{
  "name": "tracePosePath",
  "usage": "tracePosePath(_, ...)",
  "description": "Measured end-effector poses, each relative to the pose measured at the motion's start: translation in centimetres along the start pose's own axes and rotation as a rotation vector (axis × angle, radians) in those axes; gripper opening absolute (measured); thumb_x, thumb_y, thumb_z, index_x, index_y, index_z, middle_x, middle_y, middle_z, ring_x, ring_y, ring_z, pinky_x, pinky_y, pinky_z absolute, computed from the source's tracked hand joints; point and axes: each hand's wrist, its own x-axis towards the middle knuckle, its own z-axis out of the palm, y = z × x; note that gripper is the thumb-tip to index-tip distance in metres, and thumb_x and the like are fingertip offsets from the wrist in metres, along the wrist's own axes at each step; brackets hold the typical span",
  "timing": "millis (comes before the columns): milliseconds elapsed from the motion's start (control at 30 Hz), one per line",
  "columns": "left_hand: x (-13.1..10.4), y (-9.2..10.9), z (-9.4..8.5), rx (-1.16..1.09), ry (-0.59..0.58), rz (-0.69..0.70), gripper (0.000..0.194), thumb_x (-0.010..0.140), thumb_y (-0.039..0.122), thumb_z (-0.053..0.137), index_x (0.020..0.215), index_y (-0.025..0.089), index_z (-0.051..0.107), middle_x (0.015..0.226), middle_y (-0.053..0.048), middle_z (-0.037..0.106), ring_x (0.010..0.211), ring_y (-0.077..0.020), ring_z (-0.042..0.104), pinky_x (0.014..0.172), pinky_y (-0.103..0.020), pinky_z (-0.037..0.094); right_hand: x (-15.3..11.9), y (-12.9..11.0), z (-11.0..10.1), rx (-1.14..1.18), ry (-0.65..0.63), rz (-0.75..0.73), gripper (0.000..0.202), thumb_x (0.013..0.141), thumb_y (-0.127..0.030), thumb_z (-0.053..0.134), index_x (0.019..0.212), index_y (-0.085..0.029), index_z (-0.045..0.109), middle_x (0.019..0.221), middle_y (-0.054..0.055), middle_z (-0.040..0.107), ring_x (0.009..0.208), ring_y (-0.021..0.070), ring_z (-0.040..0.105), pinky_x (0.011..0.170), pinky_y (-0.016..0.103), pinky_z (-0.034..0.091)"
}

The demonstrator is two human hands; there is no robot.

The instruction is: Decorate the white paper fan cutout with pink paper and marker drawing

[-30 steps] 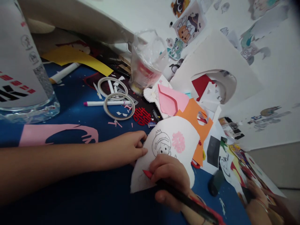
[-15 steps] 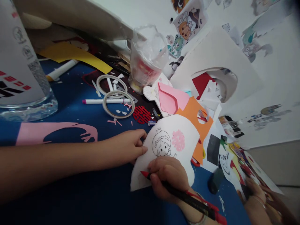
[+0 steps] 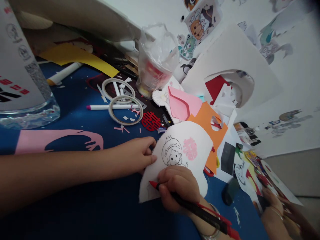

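Note:
A white cut-out paper (image 3: 170, 133) lies on the blue table, bearing a line drawing of a crowned figure and a pink double-happiness character. My left hand (image 3: 142, 154) grips its left edge between thumb and curled fingers. In my right hand (image 3: 178, 186) is a black-and-red pen (image 3: 200, 212), its red tip down at the paper's lower left part. Whether the tip touches the paper I cannot tell. Faint lines show near the tip. My right hand hides the lower part of the figure.
Two tape rings (image 3: 125, 110), a marker (image 3: 100, 107) and a red cut-out character (image 3: 151, 120) lie beyond my left hand. A large clear bottle (image 3: 27, 113) stands at left. Orange paper (image 3: 211, 156) adjoins the sheet. Another person's hand (image 3: 271, 203) is at far right.
The whole view has shifted slightly. My hands, the pen and the paper keep nearly the same places relative to each other.

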Motion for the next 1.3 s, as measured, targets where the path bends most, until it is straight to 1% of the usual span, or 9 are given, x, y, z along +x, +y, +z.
tracePosePath(200, -0.04, -0.03, 0.08, -0.001, 0.002, 0.019, 0.021, 0.067, 0.033, 0.051, 0.081, 0.020, 0.041, 0.055, 0.006, 0.054, 0.054, -0.0149, 0.056, 0.049, -0.025, 0.047, -0.09, 0.04, -0.03, 0.009, 0.007, -0.003, 0.021, 0.078, -0.011, 0.043, 0.063, -0.022, 0.032, 0.053, -0.002, 0.052, 0.049, 0.0097, 0.054, 0.046, 0.020, 0.044)
tracePosePath(367, -0.03, -0.11, 0.03, 0.019, 0.011, 0.022, 0.021, 0.067, 0.033, 0.051, 0.080, 0.020, 0.041, 0.054, 0.007, 0.052, 0.053, -0.0145, 0.055, 0.048, -0.025, 0.046, -0.08, 0.00, -0.07, 0.014, -0.015, 0.012, 0.021, 0.075, -0.009, 0.044, 0.063, -0.022, 0.032, 0.053, -0.001, 0.053, 0.051, 0.0102, 0.056, 0.047, 0.020, 0.045)
tracePosePath(533, 0.06, -0.21, -0.01, 0.011, 0.005, 0.034, 0.022, 0.068, 0.034, 0.051, 0.081, 0.021, 0.041, 0.056, 0.006, 0.054, 0.055, -0.0159, 0.058, 0.050, -0.026, 0.048, -0.11, -0.08, -0.15, 0.006, -0.012, 0.024, 0.021, 0.075, -0.009, 0.043, 0.063, -0.022, 0.032, 0.054, -0.001, 0.054, 0.052, 0.0108, 0.057, 0.047, 0.021, 0.045)
tracePosePath(833, -0.05, -0.18, 0.04, 0.010, 0.003, 0.031, 0.022, 0.068, 0.034, 0.051, 0.081, 0.021, 0.039, 0.054, 0.007, 0.052, 0.052, -0.0143, 0.055, 0.049, -0.025, 0.046, -0.01, -0.17, -0.19, -0.004, 0.003, 0.042, 0.022, 0.074, -0.007, 0.043, 0.063, -0.022, 0.032, 0.054, -0.001, 0.055, 0.053, 0.0119, 0.059, 0.048, 0.021, 0.047)
tracePosePath(1067, -0.11, -0.07, 0.05, 0.035, 0.016, 0.032, 0.022, 0.067, 0.035, 0.051, 0.080, 0.021, 0.040, 0.055, 0.006, 0.054, 0.055, -0.0173, 0.057, 0.051, -0.028, 0.047, 0.17, -0.45, -0.30, -0.030, -0.012, 0.068, 0.020, 0.073, -0.008, 0.044, 0.063, -0.022, 0.033, 0.053, 0.000, 0.055, 0.053, 0.0124, 0.059, 0.047, 0.021, 0.047)
tracePosePath(1200, -0.15, 0.09, 0.06, 0.039, 0.020, 0.027, 0.023, 0.066, 0.036, 0.051, 0.080, 0.022, 0.040, 0.054, 0.006, 0.053, 0.055, -0.0176, 0.057, 0.051, -0.028, 0.047, 0.11, -0.32, -0.24, 0.015, 0.002, 0.043, 0.019, 0.073, -0.008, 0.043, 0.064, -0.022, 0.033, 0.052, -0.001, 0.054, 0.051, 0.0121, 0.059, 0.047, 0.020, 0.047)
tracePosePath(1300, -0.17, 0.11, 0.04, 0.056, 0.028, 0.035, 0.023, 0.066, 0.037, 0.051, 0.080, 0.022, 0.040, 0.054, 0.006, 0.054, 0.056, -0.0182, 0.058, 0.051, -0.028, 0.046, 0.11, -0.23, -0.16, 0.006, 0.004, 0.024, 0.018, 0.073, -0.008, 0.044, 0.065, -0.022, 0.034, 0.053, 0.000, 0.056, 0.051, 0.0117, 0.058, 0.046, 0.020, 0.046)
